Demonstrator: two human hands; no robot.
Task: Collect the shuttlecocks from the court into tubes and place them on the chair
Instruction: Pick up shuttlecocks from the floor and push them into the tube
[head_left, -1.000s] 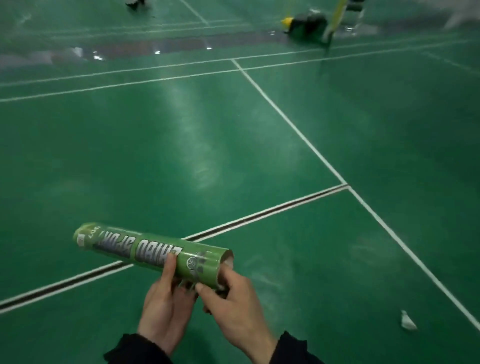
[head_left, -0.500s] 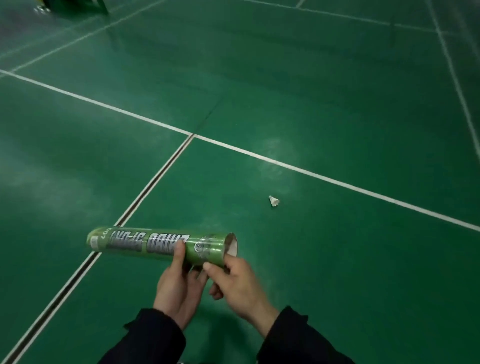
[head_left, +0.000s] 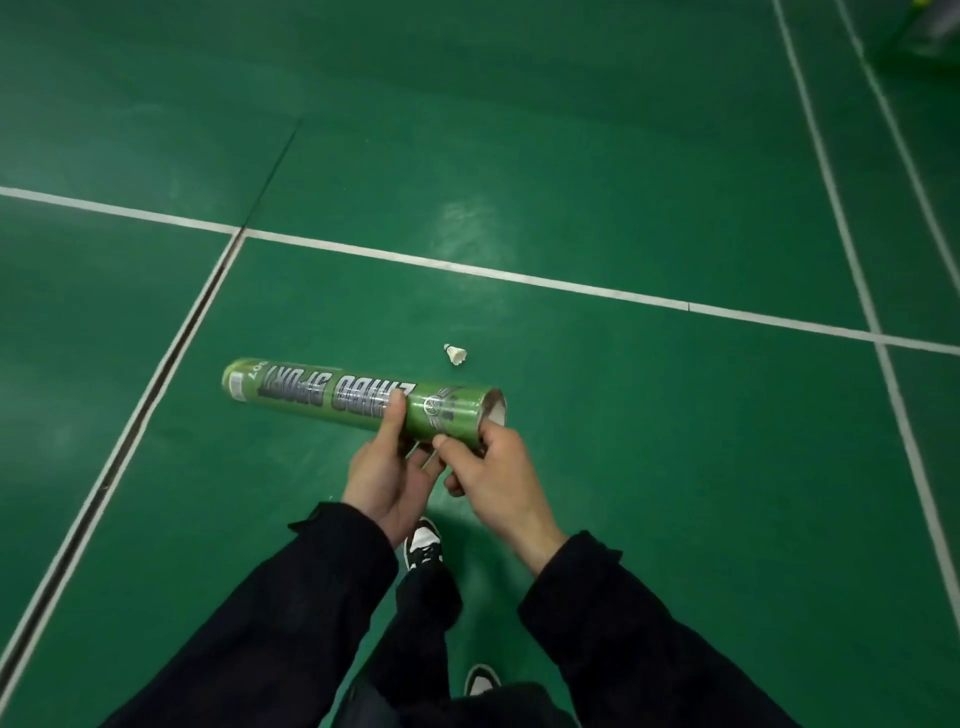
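One view only, from the person's head, tipped steeply forward and down at the green court floor (head_left: 623, 493). The tube (head_left: 358, 400) sits close below the lens near the frame's middle — sleeves (head_left: 291, 623) and shoes (head_left: 423, 543) lie nearer, white court lines (head_left: 571, 285) beyond it.

floor (head_left: 623, 156): green court, white lines | on it: one white shuttlecock (head_left: 455, 354) | far-right corner object: blurred, unclear

floor (head_left: 623, 156): green, white lines (head_left: 519, 275) | shoes (head_left: 423, 545): black-white (one ahead) | sleeves (head_left: 291, 613): dark
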